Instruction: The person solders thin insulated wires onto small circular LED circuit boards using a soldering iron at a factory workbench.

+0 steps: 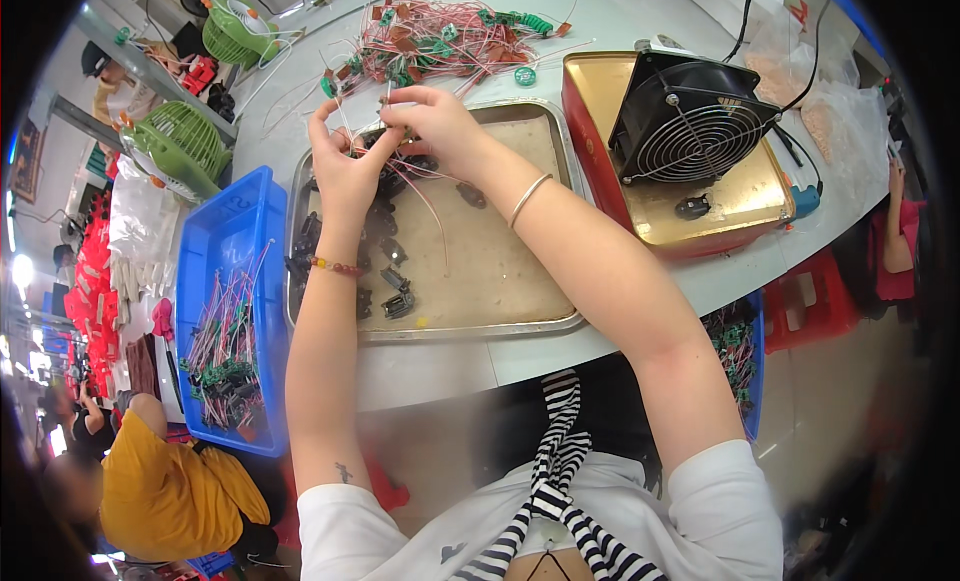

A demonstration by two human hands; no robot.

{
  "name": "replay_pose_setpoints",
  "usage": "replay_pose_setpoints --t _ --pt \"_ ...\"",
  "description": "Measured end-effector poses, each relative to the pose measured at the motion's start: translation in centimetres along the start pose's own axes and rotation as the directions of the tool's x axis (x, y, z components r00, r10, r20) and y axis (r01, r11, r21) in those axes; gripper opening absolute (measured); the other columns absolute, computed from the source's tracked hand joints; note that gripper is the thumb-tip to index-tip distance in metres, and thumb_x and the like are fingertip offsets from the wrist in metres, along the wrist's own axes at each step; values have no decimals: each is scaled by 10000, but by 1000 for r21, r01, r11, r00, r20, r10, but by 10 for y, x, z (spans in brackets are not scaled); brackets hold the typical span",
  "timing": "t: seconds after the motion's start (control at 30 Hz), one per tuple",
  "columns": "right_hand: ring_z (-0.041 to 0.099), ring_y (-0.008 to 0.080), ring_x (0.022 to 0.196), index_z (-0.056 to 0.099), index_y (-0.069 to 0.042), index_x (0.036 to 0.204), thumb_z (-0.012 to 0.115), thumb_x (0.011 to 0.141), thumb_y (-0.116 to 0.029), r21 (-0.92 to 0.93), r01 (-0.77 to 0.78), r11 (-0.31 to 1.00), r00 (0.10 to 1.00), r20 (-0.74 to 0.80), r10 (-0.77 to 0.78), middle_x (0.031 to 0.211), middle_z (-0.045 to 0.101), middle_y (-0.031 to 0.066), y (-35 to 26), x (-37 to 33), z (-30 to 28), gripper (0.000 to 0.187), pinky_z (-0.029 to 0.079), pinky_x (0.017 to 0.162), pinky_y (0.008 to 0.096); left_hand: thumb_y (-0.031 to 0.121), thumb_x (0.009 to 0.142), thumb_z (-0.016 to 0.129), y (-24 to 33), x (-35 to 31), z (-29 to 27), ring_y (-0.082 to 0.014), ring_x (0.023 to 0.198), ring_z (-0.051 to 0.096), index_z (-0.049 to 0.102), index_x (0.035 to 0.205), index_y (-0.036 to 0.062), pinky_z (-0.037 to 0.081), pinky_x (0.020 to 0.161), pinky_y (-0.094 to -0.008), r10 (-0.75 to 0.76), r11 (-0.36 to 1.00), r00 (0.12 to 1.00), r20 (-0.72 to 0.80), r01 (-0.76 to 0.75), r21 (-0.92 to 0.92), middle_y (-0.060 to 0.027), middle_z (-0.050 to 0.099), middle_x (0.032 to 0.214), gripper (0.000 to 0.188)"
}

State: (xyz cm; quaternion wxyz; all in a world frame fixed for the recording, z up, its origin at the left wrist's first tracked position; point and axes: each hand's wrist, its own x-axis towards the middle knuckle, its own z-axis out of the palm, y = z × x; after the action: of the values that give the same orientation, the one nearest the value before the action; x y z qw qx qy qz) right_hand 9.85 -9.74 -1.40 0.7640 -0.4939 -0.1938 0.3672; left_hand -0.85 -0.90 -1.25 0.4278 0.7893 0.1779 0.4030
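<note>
My left hand (347, 171) and my right hand (437, 129) meet over the far left part of a metal tray (480, 333). Both are closed, fingertips pinched close together on a small wired part. Its exact shape is hidden by my fingers. From between them, thin red and white wires (430, 203) trail down over the tray. Small black plastic parts (398, 295) lie in the tray, mostly along its left side and under my hands. Just beyond my fingers is a tangled heap of wired green circuit boards (440, 43).
A blue bin (270, 331) of wired boards stands left of the tray; another blue bin (757, 381) shows at lower right. On the right, a black fan (690, 121) rests on a gold-and-red tin (650, 216). Green fans (180, 146) stand at left. A person in yellow (180, 481) sits nearby.
</note>
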Motion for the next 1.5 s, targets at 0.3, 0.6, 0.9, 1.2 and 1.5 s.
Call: replay_pose_setpoints --t 0.3,0.6,0.9,1.2,1.5 --pt "587 104 738 623 -17 1069 588 787 -34 45 79 996 997 -10 -78 912 664 94 -2 4 -5 285 447 577 232 12 842 578 3 3 -4 -34 532 449 386 1238 66 333 456 -182 -147 960 985 -94 119 -255 14 533 681 443" --pt "593 120 696 624 -7 954 593 753 -38 85 104 991 994 -32 -102 828 640 75 -7 4 -9 206 452 528 234 44 845 603 5 3 -5 -54 538 477 385 1235 67 370 457 -187 -189 959 980 -61 171 -225 -22 566 708 447" --pt "649 177 798 546 11 1043 573 779 -45 81 108 991 987 111 -117 891 625 99 -11 -8 4 271 559 709 312 41 856 593 8 2 -2 -48 561 490 346 1282 74 386 484 -178 -76 959 997 9 75 -275 -103 650 929 493" --pt "659 203 774 490 47 1113 601 816 -36 186 -77 980 973 227 34 951 614 145 -9 -5 0 327 582 645 295 -27 840 488 9 3 -3 -56 567 495 336 1294 103 398 496 -179 -87 908 992 96 119 -402 -155 637 1045 496" --pt "544 65 506 602 -19 986 648 807 -141 -157 147 977 989 9 -147 712 600 7 0 -5 3 222 394 412 197 -30 818 537 8 1 -4 -56 600 527 374 1264 71 408 502 -165 13 921 995 102 28 -389 -132 643 1035 485"
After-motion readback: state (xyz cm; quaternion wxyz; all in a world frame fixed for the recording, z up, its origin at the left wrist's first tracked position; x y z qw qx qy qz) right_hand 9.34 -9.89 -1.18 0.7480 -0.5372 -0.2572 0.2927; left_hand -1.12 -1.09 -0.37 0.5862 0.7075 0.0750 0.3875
